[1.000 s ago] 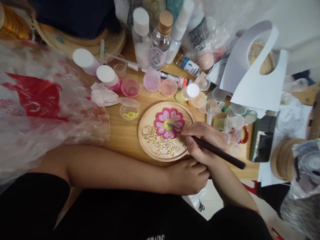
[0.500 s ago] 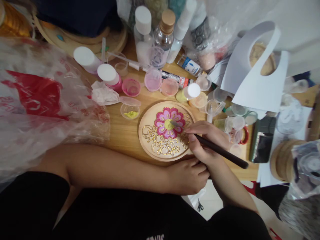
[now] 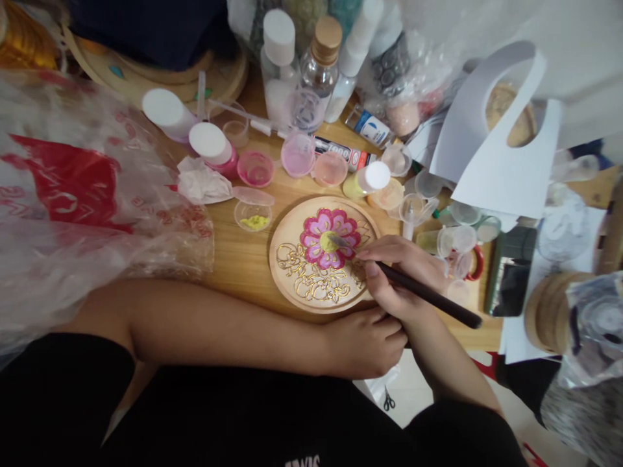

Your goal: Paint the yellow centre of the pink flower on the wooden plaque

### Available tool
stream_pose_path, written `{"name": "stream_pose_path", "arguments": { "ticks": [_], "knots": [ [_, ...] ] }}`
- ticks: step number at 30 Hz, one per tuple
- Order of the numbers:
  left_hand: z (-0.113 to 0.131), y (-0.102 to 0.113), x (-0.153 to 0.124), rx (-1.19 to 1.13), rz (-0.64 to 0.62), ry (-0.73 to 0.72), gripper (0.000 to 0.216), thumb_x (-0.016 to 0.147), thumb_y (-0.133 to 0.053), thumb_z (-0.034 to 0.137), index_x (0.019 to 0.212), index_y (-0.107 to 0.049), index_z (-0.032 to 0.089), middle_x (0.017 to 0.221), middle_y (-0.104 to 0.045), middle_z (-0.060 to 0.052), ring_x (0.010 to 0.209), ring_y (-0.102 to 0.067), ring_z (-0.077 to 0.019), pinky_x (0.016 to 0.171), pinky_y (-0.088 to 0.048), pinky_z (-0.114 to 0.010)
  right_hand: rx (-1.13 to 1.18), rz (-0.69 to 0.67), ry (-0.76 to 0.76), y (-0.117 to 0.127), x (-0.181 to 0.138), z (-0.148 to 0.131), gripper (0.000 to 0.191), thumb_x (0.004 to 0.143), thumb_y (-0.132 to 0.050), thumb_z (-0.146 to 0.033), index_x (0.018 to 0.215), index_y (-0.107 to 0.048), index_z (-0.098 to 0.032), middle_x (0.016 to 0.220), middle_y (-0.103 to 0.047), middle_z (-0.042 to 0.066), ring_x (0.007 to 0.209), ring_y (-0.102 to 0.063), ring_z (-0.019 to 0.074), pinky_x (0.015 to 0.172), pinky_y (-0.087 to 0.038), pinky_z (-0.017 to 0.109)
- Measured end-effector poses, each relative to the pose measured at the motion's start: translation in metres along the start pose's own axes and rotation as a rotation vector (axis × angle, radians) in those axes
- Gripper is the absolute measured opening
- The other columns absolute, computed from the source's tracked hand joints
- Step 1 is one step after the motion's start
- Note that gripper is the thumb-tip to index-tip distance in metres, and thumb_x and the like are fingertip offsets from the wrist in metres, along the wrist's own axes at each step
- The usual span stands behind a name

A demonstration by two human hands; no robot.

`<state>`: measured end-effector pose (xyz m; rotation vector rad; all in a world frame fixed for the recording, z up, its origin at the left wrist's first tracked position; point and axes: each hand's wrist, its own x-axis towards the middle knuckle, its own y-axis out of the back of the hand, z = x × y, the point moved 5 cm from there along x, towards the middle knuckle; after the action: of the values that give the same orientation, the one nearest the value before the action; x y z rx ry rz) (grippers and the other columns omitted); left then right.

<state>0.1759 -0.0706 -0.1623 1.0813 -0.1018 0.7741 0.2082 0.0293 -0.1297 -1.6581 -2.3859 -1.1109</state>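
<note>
A round wooden disc (image 3: 287,237) lies on the table, bearing a pink flower (image 3: 329,239) with a yellow centre and gold outlines below it. My right hand (image 3: 403,269) grips a dark-handled tool (image 3: 428,295); its tip rests on the flower's yellow centre. My left hand (image 3: 365,340) lies curled at the table's near edge just below the disc, fingers closed and holding nothing, with the forearm stretched across in front of me.
Small cups of pink and yellow paste (image 3: 253,217) and white-capped bottles (image 3: 277,58) crowd the table behind the disc. A crumpled red-and-clear plastic bag (image 3: 73,207) fills the left. White cut paper (image 3: 491,136), clear cups (image 3: 455,240) and a dark phone (image 3: 509,269) lie right.
The tool tip has shifted slightly over the flower's centre with small moves of my right hand. My left hand has stayed put.
</note>
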Motion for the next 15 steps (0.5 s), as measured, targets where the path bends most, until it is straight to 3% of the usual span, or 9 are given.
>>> {"name": "stream_pose_path", "arguments": {
  "ticks": [15],
  "knots": [
    [0.0001, -0.0006, 0.0008, 0.008, -0.021, -0.006, 0.021, 0.093, -0.048, 0.015, 0.084, -0.067, 0.013, 0.089, -0.068, -0.008, 0.090, -0.061, -0.0208, 0.082, -0.041, -0.035, -0.011, 0.051, -0.014, 0.0021, -0.0004, 0.0013, 0.015, 0.076, -0.059, -0.009, 0.082, -0.065, -0.021, 0.068, -0.069, 0.000, 0.063, -0.069, 0.0145, 0.058, -0.057, 0.027]
  ]
}}
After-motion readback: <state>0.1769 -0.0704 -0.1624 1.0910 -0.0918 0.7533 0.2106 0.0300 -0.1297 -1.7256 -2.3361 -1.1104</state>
